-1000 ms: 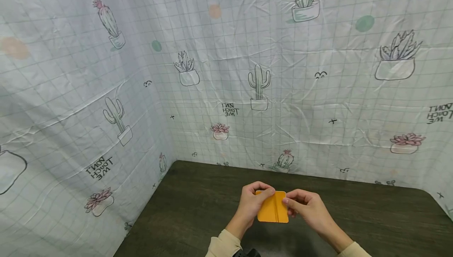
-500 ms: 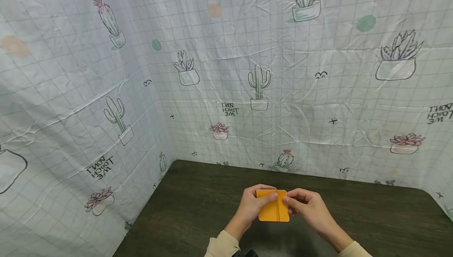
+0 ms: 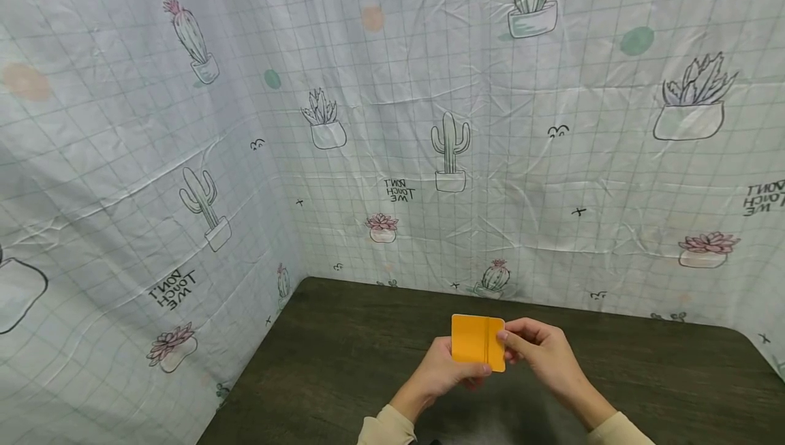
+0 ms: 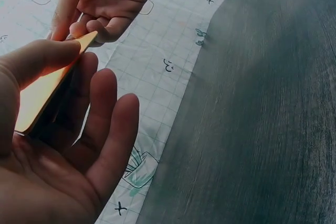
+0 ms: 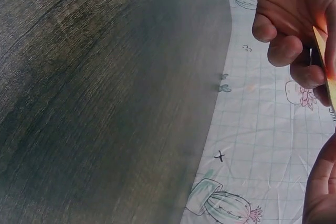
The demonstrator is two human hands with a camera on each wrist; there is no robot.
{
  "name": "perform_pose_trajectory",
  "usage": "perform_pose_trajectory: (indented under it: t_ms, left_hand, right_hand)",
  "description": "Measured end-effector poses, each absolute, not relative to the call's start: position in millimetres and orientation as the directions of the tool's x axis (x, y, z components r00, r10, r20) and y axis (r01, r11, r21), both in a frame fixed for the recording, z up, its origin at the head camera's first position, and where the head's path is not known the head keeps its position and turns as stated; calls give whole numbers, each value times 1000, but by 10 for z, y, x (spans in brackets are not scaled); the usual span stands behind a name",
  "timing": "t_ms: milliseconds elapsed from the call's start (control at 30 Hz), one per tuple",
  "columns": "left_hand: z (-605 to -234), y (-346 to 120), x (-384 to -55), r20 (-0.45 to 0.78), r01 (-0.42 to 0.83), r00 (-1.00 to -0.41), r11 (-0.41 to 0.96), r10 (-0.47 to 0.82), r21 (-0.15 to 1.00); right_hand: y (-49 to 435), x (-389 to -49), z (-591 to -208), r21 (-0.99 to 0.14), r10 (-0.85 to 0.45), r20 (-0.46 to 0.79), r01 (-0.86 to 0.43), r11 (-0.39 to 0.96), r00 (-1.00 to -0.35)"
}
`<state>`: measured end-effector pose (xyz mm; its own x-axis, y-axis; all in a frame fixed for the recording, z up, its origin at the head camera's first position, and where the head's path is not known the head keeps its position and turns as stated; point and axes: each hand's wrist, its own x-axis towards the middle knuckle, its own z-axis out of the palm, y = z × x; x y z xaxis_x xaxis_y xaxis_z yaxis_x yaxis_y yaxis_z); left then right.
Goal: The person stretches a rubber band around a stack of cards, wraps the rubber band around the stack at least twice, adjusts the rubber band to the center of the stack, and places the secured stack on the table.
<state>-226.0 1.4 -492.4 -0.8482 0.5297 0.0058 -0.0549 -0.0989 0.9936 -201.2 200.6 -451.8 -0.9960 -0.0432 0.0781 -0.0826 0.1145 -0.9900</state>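
Note:
A flat, orange-yellow square card [image 3: 469,339] with rounded corners is held up above the table; a double line runs down its right side. My left hand [image 3: 438,371] grips its lower left, with the thumb along the bottom edge on the front and the fingers behind. The right hand [image 3: 544,349] pinches the right edge between thumb and fingers. Seen from the left wrist, the card [image 4: 44,95] appears nearly edge-on, its far side dark. In the right wrist view only a sliver of the card [image 5: 332,90] shows, and the right hand [image 5: 321,190] is mostly cut off.
Beneath the hands lies a dark wood-grained table [image 3: 343,356]. White cloth [image 3: 527,206] printed with cacti, grid lines and reversed lettering hangs behind it and along the left side.
The left thumb has slid from the card's upper part down to its bottom edge. The card has moved slightly up and to the right. The right hand has kept its pinch.

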Motion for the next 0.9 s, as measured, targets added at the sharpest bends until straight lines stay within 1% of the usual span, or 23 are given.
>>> perform_pose_trajectory:
  t_ms: [367, 733, 900]
  left_hand:
    - [-4926, 11, -2268, -16, -72, -834, -79, 551, 994]
    - [-4919, 13, -2270, 14, -30, -837, -72, 547, 997]
    - [-4918, 9, -2269, 7, -38, -834, -70, 551, 997]
  right_hand:
    - [2011, -2019, -4538, -989, -49, 95, -100, 110, -994]
    - [2019, -2031, -4539, -989, -48, 90, -95, 117, -995]
    - [2023, -2031, -4539, -989, -49, 81, -86, 121, -996]
